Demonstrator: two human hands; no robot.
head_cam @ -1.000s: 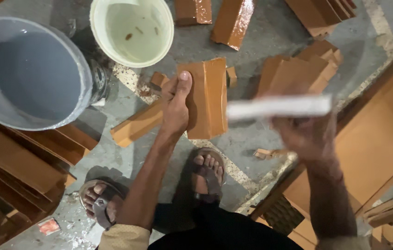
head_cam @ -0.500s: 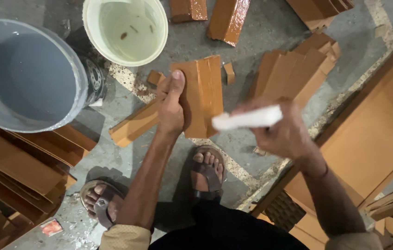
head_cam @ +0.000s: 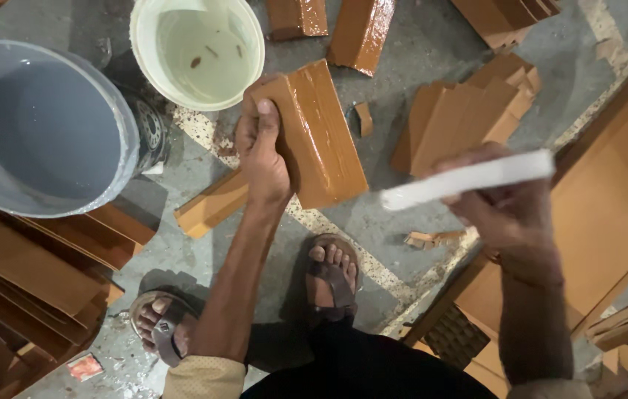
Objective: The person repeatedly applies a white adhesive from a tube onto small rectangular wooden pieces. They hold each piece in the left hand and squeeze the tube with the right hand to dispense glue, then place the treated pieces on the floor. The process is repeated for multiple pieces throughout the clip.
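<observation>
My left grip (head_cam: 263, 151) clasps a glossy, wet-looking brown tile (head_cam: 317, 133); my right grip (head_cam: 510, 210) holds a white stick (head_cam: 469, 179)

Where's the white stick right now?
In the head view the white stick is at right of centre, held in the right hand, pointing toward the glossy brown tile that the left hand grips.

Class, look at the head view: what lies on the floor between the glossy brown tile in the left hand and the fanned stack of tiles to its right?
A small brown tile fragment on bare concrete floor.
</observation>
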